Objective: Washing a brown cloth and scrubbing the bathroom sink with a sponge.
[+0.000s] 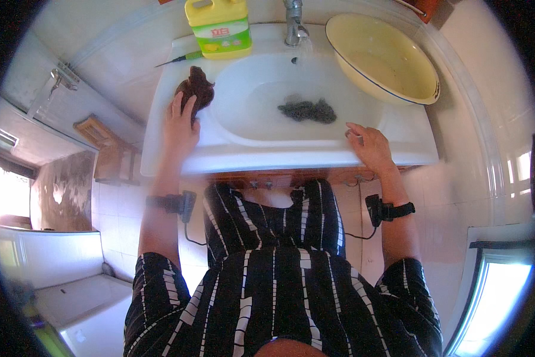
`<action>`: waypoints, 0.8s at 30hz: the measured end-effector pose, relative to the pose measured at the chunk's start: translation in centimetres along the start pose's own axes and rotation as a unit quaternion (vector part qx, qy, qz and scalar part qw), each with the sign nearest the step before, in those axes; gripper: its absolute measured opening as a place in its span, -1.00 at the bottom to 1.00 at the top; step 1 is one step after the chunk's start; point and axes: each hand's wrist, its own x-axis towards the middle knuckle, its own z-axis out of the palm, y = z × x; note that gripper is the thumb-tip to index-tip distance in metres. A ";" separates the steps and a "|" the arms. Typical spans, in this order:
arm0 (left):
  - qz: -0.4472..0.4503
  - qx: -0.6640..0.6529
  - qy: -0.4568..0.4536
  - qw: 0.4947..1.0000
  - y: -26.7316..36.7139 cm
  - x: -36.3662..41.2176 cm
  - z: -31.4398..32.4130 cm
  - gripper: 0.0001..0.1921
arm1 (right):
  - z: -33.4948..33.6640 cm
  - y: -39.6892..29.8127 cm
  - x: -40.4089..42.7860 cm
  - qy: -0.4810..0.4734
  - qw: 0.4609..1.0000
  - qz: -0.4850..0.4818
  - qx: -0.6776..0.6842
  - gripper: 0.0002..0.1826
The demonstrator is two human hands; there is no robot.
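Observation:
My left hand (183,118) lies over a bunched dark brown cloth (200,91) on the left ledge of the white washbasin (236,154), its fingers curled onto the fabric. Something like a wet dark grey mesh cloth (307,110) sits in the water at the bottom of the bowl. Just right of it, my right hand (369,145) hovers at the front right rim, fingers loosely bent and nothing seen in them. Water runs from the chrome faucet (294,26) into the bowl.
A yellow detergent jug (225,38) stands at the back left, beside a green-handled pointed tool (189,56). On the right side leans a cream enamel basin (383,58) with a blue rim. A wooden stool-like piece (115,151) is off to the left.

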 end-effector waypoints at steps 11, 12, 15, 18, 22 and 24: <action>0.001 0.010 0.005 1.000 -0.1 0.0 0.2 -0.40 | 0.3 0.2 0.2 0.000 1.000 -0.010 0.005 -0.65; 0.002 0.009 0.005 1.000 -0.1 0.0 0.2 -0.40 | 0.3 0.3 0.2 0.000 1.000 -0.010 0.005 -0.65; 0.003 0.006 0.006 1.000 -0.1 0.0 0.3 -0.40 | 0.6 0.5 0.1 0.004 1.000 -0.010 -0.001 -0.64; 0.006 0.003 0.008 1.000 -0.1 -0.1 0.3 -0.40 | 0.6 0.5 0.1 0.011 1.000 -0.009 -0.011 -0.64; 0.006 -0.010 0.013 1.000 -0.1 -0.1 0.3 -0.40 | 0.9 0.8 0.1 0.013 1.000 -0.015 -0.005 -0.64; 0.006 -0.017 0.014 1.000 -0.1 -0.1 0.2 -0.40 | 0.9 0.8 0.1 0.013 1.000 -0.014 -0.004 -0.64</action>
